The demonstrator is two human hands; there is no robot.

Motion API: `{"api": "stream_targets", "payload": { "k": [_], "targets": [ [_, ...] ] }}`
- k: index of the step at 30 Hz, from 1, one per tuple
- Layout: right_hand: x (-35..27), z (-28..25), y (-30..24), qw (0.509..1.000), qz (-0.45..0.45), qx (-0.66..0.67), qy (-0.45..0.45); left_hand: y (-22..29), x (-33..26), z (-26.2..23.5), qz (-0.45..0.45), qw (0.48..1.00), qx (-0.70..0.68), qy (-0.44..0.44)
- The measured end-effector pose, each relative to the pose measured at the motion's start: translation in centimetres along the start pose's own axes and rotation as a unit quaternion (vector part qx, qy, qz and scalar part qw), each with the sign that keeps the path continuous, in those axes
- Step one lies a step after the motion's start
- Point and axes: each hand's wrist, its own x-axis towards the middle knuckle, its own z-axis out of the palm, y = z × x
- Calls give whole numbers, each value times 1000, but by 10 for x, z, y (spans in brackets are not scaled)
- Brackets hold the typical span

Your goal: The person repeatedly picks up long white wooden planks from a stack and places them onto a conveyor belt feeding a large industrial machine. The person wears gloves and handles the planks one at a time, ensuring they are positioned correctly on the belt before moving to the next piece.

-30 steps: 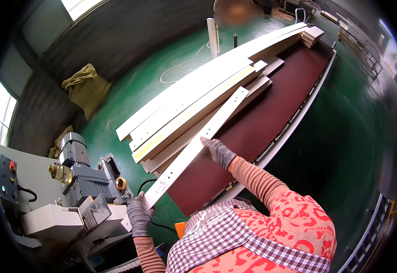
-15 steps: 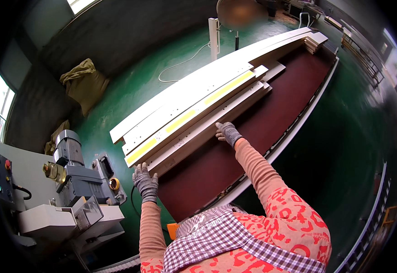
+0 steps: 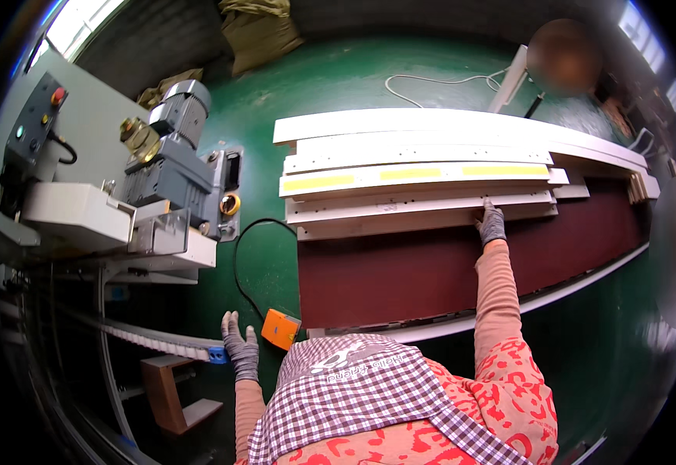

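My right hand (image 3: 493,223), in a grey glove, touches the near edge of a stack of long white boards (image 3: 423,205). Its fingers are extended over the front boards, thumb apart, and grip nothing that I can see. Small dark holes run along several boards, and one white board carries yellow strips (image 3: 410,173). The stack lies on a dark red tabletop (image 3: 384,283). My left hand (image 3: 242,347), gloved too, is off the boards with its fingers spread. It is held in the air near the blue-capped end of a roller rail (image 3: 218,355) and an orange box (image 3: 280,328).
At left stands a machine with a grey motor (image 3: 181,105), a control panel (image 3: 36,124) and a clear guard (image 3: 163,232). A black cable (image 3: 237,263) curves across the green floor to the orange box. Sacks (image 3: 256,35) and a round-headed stand (image 3: 562,58) stand farther back.
The view has turned left toward the machine. My left hand has left the board ends and moved toward the roller rail. My right hand remains at the boards' near edge.
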Motion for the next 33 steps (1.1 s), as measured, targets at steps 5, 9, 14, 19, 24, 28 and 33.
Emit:
{"api": "stream_targets", "payload": {
  "k": [5,9,14,19,24,28,33],
  "targets": [
    [3,-2,25,995,10,71,-63,16,1,-5,40,997,-44,55],
    [-67,29,51,976,63,87,-189,37,14,-44,86,990,-10,109],
    [-131,76,107,976,90,23,-199,10,16,-87,84,970,6,228],
    [-205,114,141,937,90,-117,-317,-34,6,-125,39,944,6,327],
    [-311,145,145,862,58,-261,-430,-81,-9,-157,-33,926,60,371],
    [-367,159,156,818,37,-286,-499,-117,-10,-180,-55,919,65,384],
    [-426,172,160,762,109,-333,-545,-150,-4,-210,-92,913,80,390]
  ]
}}
